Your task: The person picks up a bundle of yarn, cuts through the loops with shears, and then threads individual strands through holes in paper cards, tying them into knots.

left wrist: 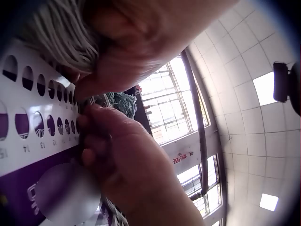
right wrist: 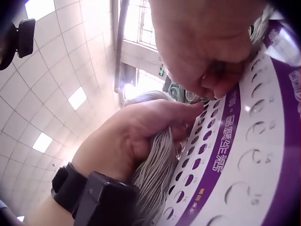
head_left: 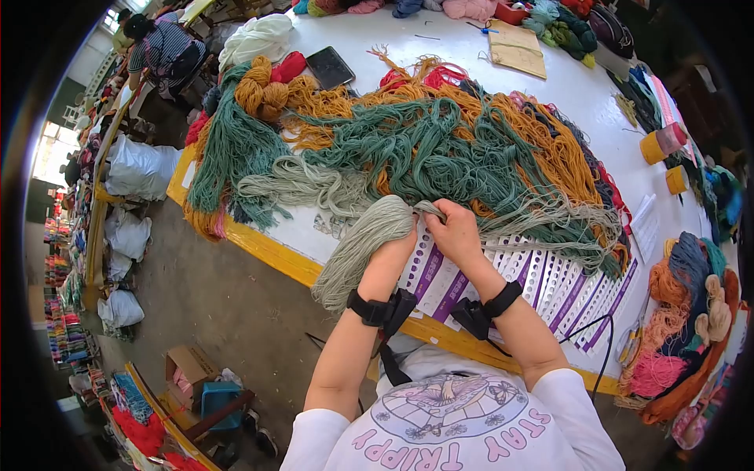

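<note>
A thick pale grey-green skein (head_left: 363,243) drapes over the left hand (head_left: 404,238), whose fingers curl round it; the skein hangs past the wrist. Beside it, the right hand (head_left: 458,231) pinches a twisted part of the same yarn between thumb and fingers. In the left wrist view the left hand (left wrist: 141,42) is above and the right hand (left wrist: 136,155) below, fingertips close together. The right wrist view shows yarn (right wrist: 157,174) hanging from the left hand (right wrist: 136,132), near the right hand (right wrist: 207,47). White and purple cards with holes (head_left: 428,271) lie beneath.
Tangled green yarn (head_left: 424,145), orange yarn (head_left: 550,157) and loose pale yarn (head_left: 302,184) cover much of the white table (head_left: 424,39). A phone (head_left: 330,68) and a cardboard piece (head_left: 517,49) lie farther back. Coloured skeins (head_left: 667,330) are at the right; a person (head_left: 165,55) is at upper left.
</note>
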A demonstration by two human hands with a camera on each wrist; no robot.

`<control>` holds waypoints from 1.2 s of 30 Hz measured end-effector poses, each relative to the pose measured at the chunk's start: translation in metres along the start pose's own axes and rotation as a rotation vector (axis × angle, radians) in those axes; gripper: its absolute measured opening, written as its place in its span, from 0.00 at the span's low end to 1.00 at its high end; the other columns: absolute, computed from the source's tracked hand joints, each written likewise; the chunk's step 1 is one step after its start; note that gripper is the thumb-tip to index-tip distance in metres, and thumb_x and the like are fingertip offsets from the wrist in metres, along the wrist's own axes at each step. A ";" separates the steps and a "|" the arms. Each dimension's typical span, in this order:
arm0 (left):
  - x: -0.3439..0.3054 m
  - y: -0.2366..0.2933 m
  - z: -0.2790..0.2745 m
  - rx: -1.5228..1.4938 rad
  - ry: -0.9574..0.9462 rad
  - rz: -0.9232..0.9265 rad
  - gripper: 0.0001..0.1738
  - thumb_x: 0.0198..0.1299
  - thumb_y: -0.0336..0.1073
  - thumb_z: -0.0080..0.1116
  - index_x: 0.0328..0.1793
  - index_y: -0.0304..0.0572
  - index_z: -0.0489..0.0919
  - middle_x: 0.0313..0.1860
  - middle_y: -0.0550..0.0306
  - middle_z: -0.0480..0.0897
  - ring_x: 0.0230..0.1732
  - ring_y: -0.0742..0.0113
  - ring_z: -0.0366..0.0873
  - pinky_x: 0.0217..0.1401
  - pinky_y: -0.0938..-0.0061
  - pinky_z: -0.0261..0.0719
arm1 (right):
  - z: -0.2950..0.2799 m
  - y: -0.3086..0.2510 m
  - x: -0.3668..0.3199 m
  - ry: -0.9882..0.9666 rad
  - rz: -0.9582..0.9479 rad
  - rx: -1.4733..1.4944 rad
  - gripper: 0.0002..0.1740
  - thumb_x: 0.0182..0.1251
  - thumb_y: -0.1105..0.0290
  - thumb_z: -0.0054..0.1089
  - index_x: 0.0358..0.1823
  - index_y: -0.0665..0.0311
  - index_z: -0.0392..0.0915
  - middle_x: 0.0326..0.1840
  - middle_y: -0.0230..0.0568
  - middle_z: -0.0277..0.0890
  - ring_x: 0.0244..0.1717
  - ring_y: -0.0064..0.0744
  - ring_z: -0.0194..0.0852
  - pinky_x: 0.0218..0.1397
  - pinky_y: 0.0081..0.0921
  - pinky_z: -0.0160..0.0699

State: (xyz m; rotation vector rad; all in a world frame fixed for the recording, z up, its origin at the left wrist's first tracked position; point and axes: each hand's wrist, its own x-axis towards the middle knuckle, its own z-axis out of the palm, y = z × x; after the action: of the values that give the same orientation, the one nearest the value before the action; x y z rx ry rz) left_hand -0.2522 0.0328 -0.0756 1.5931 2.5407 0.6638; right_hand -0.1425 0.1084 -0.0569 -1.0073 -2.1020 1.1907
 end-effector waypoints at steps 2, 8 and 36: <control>-0.002 -0.003 0.001 -0.013 0.006 0.012 0.13 0.56 0.41 0.51 0.35 0.37 0.75 0.32 0.47 0.75 0.37 0.49 0.73 0.41 0.61 0.69 | 0.002 0.001 -0.001 0.022 0.004 -0.011 0.10 0.50 0.69 0.56 0.30 0.68 0.77 0.28 0.53 0.75 0.32 0.51 0.74 0.36 0.37 0.72; 0.000 -0.008 -0.017 -0.617 -0.148 -0.222 0.11 0.57 0.41 0.51 0.33 0.41 0.76 0.24 0.57 0.75 0.28 0.62 0.72 0.32 0.70 0.67 | 0.002 -0.001 0.002 0.031 0.097 0.010 0.11 0.46 0.68 0.56 0.29 0.68 0.78 0.25 0.52 0.76 0.28 0.50 0.75 0.33 0.34 0.73; -0.004 -0.038 -0.051 -0.766 -0.153 -0.382 0.14 0.57 0.41 0.51 0.38 0.35 0.76 0.30 0.55 0.79 0.26 0.66 0.72 0.31 0.73 0.71 | 0.002 0.006 0.014 -0.137 0.095 -0.108 0.15 0.54 0.71 0.41 0.34 0.70 0.77 0.19 0.47 0.75 0.18 0.34 0.76 0.29 0.29 0.74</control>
State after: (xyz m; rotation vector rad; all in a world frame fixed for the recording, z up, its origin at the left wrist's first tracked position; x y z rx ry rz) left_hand -0.2966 -0.0006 -0.0445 0.8392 2.0003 1.2000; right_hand -0.1498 0.1207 -0.0616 -1.1136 -2.2675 1.2348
